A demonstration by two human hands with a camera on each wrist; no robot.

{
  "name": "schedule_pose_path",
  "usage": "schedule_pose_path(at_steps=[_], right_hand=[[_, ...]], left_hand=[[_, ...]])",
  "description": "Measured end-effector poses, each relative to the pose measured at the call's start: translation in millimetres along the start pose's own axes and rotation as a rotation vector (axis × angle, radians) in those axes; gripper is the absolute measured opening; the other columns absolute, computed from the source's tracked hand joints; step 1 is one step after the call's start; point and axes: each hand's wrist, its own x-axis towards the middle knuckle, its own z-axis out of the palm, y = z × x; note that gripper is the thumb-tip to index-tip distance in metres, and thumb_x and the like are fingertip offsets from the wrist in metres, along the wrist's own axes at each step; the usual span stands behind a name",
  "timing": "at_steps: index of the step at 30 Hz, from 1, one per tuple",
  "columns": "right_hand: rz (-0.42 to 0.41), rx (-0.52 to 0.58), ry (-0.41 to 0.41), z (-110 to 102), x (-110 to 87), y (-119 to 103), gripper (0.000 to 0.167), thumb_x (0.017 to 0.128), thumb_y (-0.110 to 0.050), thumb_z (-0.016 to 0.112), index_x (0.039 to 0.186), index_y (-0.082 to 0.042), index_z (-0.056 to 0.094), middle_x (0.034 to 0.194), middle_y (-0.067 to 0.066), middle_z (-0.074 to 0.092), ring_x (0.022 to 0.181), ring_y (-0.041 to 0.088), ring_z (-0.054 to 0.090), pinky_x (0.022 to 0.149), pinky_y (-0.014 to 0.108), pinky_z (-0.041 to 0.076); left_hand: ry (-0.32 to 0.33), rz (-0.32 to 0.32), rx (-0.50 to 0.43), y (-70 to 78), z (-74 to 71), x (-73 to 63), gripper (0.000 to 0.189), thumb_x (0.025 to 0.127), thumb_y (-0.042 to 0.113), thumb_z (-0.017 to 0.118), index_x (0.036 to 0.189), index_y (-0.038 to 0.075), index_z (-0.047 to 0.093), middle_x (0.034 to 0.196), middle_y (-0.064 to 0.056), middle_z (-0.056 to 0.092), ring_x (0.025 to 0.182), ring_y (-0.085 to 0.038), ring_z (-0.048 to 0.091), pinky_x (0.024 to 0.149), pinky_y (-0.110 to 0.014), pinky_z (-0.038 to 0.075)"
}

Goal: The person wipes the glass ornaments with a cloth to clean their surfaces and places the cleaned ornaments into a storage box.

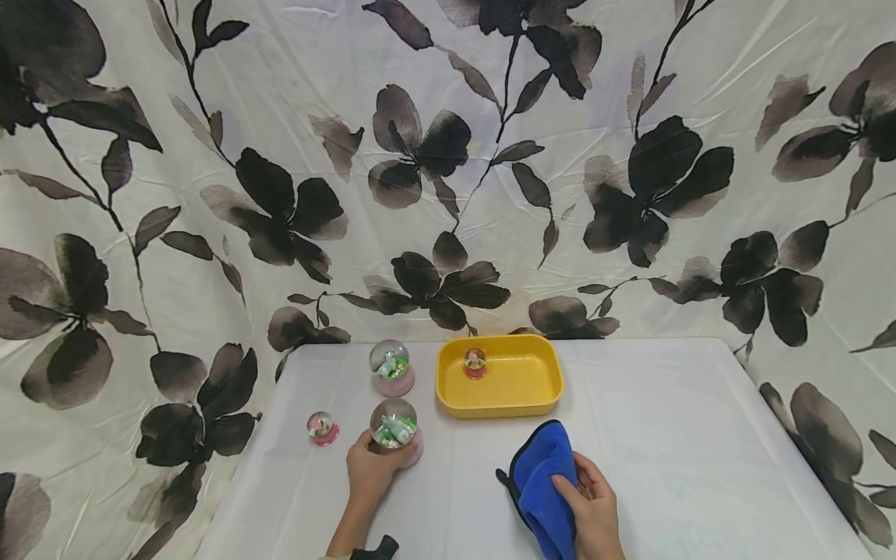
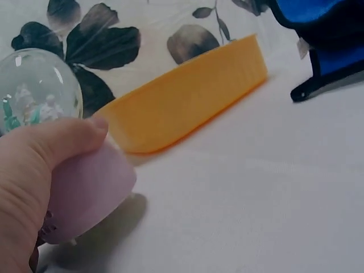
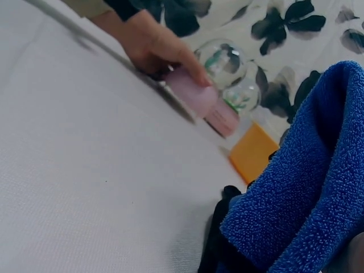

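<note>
Blue cloth [image 1: 549,486] occupies the lower part of the frame, right of centre, pinched between the thumb and fingers of the right hand [image 1: 595,509]. We find the left hand [image 1: 376,468], lower and left of centre, gripping a large snow globe [image 1: 394,422] by its pink base [image 2: 94,190]; we cannot tell whether that base touches the white table [image 1: 700,451]. We note a second large globe [image 1: 391,367] just above it in the frame, a smaller globe [image 1: 322,428] farther left, and, right of centre, a yellow tray [image 1: 500,409] containing another small globe [image 1: 474,362].
</note>
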Motion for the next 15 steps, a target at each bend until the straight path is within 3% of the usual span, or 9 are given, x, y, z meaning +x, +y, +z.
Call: schedule_pose_path(at_steps=[7, 11, 15], right_hand=[[-0.002, -0.002, 0.001, 0, 1.1, -1, 0.057, 0.084, -0.004, 0.074, 0.133, 0.004, 0.048, 0.129, 0.015, 0.056, 0.105, 0.008, 0.059, 0.087, 0.021, 0.049], [0.003, -0.019, 0.002, 1, 0.9, -4, 0.058, 0.084, -0.008, 0.074, 0.134, 0.003, 0.047, 0.132, 0.018, 0.053, 0.106, 0.01, 0.058, 0.086, 0.021, 0.049], [0.011, -0.016, -0.007, 4, 1.4, -8, 0.06, 0.084, -0.01, 0.075, 0.135, 0.002, 0.046, 0.135, 0.019, 0.05, 0.109, 0.011, 0.056, 0.087, 0.021, 0.048]], left_hand=[[-0.086, -0.021, -0.117, 27.2, 4.4, -7.6, 0.059, 0.059, 0.02, 0.094, 0.108, 0.001, 0.068, 0.103, -0.006, 0.07, 0.099, -0.019, 0.063, 0.086, -0.024, 0.048], [-0.135, -0.02, -0.162, 45.4, 7.2, -11.8, 0.056, 0.062, 0.017, 0.092, 0.11, 0.001, 0.067, 0.103, -0.006, 0.07, 0.095, -0.02, 0.061, 0.082, -0.024, 0.047], [-0.142, -0.009, -0.177, 56.9, 9.0, -13.7, 0.059, 0.06, 0.012, 0.093, 0.111, 0.003, 0.065, 0.106, -0.004, 0.068, 0.1, -0.017, 0.06, 0.087, -0.022, 0.047]])
